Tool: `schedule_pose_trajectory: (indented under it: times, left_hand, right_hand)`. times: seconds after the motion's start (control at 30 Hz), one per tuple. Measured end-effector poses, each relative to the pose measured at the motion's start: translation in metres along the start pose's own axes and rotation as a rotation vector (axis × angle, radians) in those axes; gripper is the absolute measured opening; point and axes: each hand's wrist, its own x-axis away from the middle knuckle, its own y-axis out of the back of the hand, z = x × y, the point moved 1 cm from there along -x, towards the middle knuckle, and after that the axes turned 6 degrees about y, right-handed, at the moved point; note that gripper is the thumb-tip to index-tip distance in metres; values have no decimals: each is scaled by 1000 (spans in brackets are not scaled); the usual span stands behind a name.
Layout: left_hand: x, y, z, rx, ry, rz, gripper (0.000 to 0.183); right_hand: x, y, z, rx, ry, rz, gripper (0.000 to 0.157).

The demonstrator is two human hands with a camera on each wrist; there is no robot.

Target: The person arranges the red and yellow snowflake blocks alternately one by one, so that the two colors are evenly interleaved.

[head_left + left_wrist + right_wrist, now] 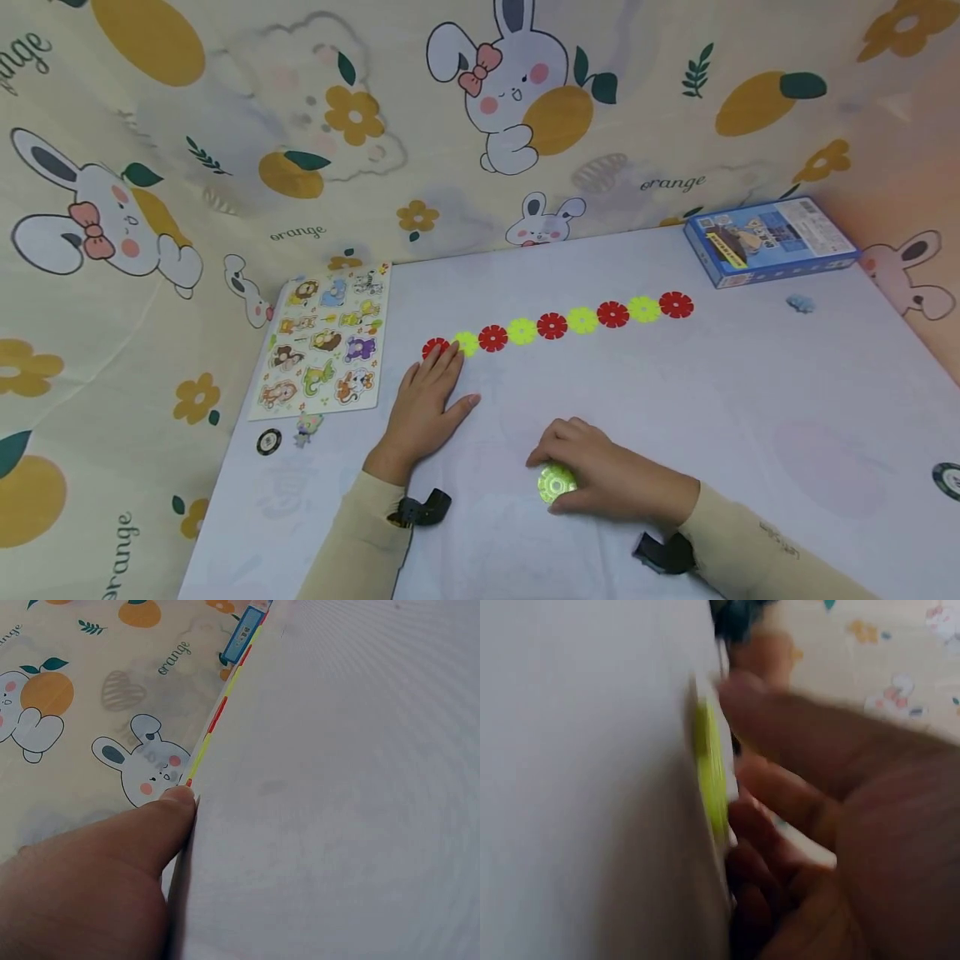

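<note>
A row of red and yellow-green flower-shaped plastic discs (552, 326) runs across the white table in alternating colours. My left hand (426, 410) lies palm down at the row's left end, its fingers nearly straight. Its fingertips touch the leftmost red disc (435, 347) and partly cover it and the yellow-green disc (467, 342) beside it. Nearer the front, my right hand (592, 468) curls thumb and fingers round the edge of a small stack of yellow-green flower discs (557, 483) on the table. In the blurred right wrist view, the stack (711, 772) sits between thumb and fingers.
An animal sticker sheet (322, 350) lies at the left, with a black-and-white round chip (268, 442) and a small figure (307, 428) below. At the back right are a blue box (772, 242) and a small blue piece (800, 303). Another chip (948, 480) lies far right.
</note>
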Motion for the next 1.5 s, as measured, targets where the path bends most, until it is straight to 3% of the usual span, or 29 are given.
schedule_pose_trajectory:
  times: [0.1,0.2,0.3,0.47,0.73,0.87,0.97,1.17,1.27,1.4,1.5]
  left_hand:
    - [0,0,0,5,2,-1,76]
    - [0,0,0,7,3,-2,76]
    - [-1,0,0,6,0,-4,76]
    - [-1,-1,0,1,-2,-9,76]
    - [0,-1,0,15,-9,-13,75]
    - [0,-1,0,10,-11,-15,75]
    - [-1,-1,1,7,-11,-13,75]
    - [-1,-1,1,7,-9,-3,75]
    - [0,-1,1,9,-4,0,75]
    - [0,0,1,14,-4,4,76]
    - [-1,0,1,11,-9,3,76]
  right_hand:
    - [4,9,-1,-16,-39,21,44]
    - [6,18,-3,-100,-111,31,36]
    - [9,27,-9,-199,-169,-20,30]
    - [15,47,-35,-231,-256,-285,30]
    - [44,92,-95,-198,-474,-731,40]
    - [62,115,-121,-215,-593,-901,46]
    - [73,127,-136,-227,-671,-967,47]
    - [78,133,-143,-251,-744,-971,55]
    - [77,130,-140,-133,-736,-905,60]
    - [72,125,-135,118,-676,-707,69]
    - [69,122,-133,223,-643,-614,73]
